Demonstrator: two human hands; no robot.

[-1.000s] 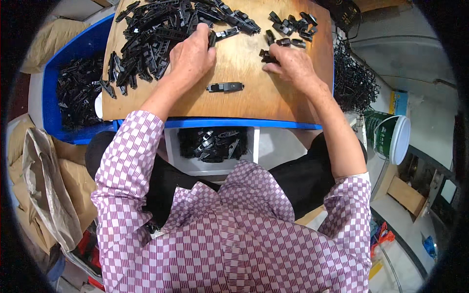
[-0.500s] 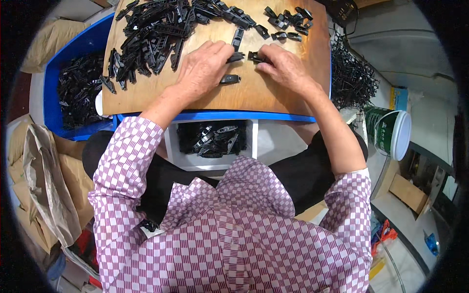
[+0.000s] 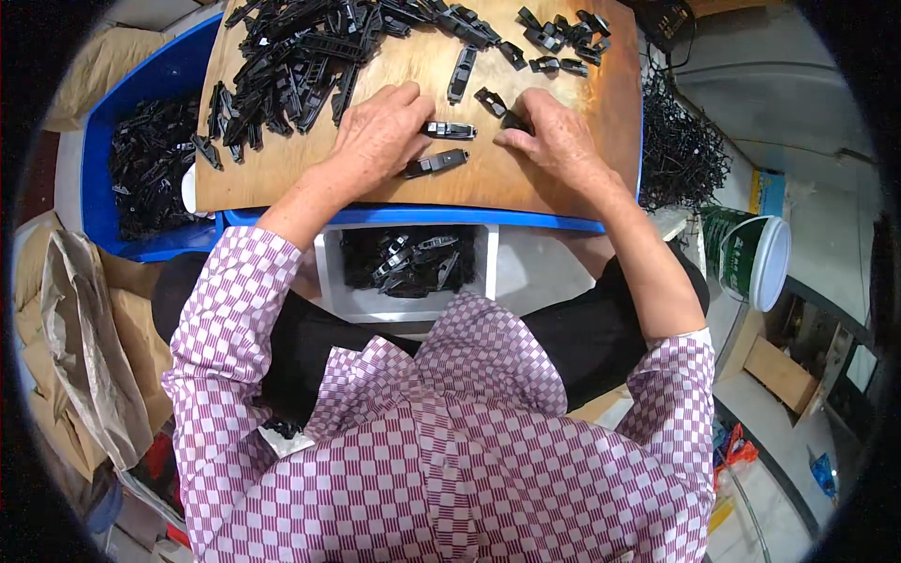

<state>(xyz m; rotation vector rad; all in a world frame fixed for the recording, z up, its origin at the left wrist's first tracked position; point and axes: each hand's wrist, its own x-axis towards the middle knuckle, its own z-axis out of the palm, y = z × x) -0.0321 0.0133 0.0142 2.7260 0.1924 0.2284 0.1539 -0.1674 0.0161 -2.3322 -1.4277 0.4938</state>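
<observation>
My left hand [image 3: 383, 136] is closed over the wooden board, its fingertips on one end of a narrow black plastic part [image 3: 450, 129] that points to the right. Just below it lies a similar black part [image 3: 436, 163], and another black part [image 3: 461, 74] lies above, nearly upright in the picture. To the right, my right hand [image 3: 552, 133] is closed, thumb against fingers, on a short black plastic piece [image 3: 512, 121]. A second short piece [image 3: 489, 101] shows off its fingertips; whether the two join cannot be made out. A gap separates the hands.
A heap of black parts [image 3: 305, 61] covers the upper left of the wooden board [image 3: 563, 192]. Several short pieces [image 3: 563, 38] lie upper right. A blue bin [image 3: 99, 188] stands left, a white box [image 3: 328, 272] below the board, black scraps [image 3: 680, 150] and a green bucket [image 3: 741, 246] right.
The hands have drawn slightly apart. The left hand's part has moved down and turned level. The right hand has shifted right, and a short piece now shows beyond its fingers.
</observation>
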